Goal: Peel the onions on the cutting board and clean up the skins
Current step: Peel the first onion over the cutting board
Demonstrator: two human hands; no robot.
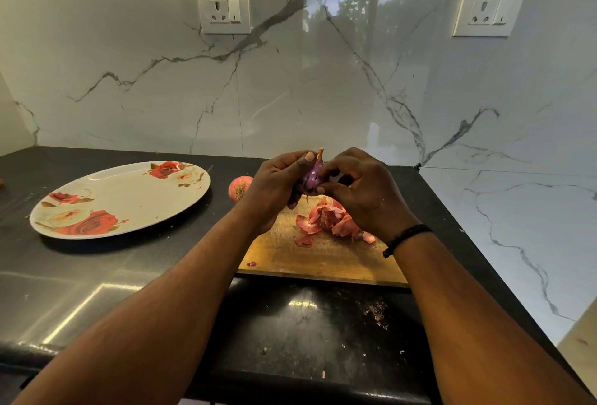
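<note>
A small purple onion (311, 176) with a dry stem tip is held up above the far end of the wooden cutting board (323, 262). My left hand (277, 185) grips it from the left, thumb near the stem. My right hand (358, 188) pinches at its right side with curled fingers. A heap of pink onion skins (332, 220) lies on the board under my hands, with a few scraps beside it. An unpeeled onion (239, 188) sits on the black counter just left of my left hand.
A large white plate (129, 197) with a red rose print lies on the counter at the left. The marble wall stands close behind and to the right. Small skin crumbs (376, 314) dot the counter near the front edge.
</note>
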